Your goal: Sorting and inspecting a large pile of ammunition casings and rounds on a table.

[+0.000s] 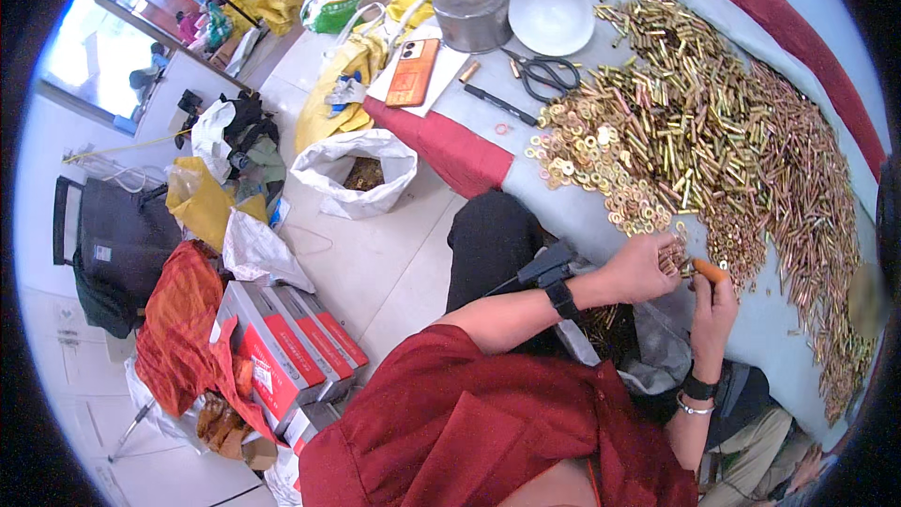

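My left hand (646, 268) is closed around a bunch of small brass-coloured metal parts (672, 255), held just above the near edge of the table. Close beside it on the right is my right hand (715, 308), its fingers pinched together. An orange cover (710, 270), which looks like a finger cot, sits on one of its fingers and points at the left hand's parts. Whatever is in that pinch is too small to make out. Just beyond my hands lie heaps of flat washers (582, 145), small nuts (735, 246), metal sleeves (680, 113) and long bolts (798, 188).
Scissors (548, 77), a black pen (499, 104), an orange phone (413, 73), a metal pot (472, 17) and a white bowl (552, 17) occupy the table's far left. An opened white sack (355, 172) and red-and-grey boxes (291, 347) stand on the floor to the left.
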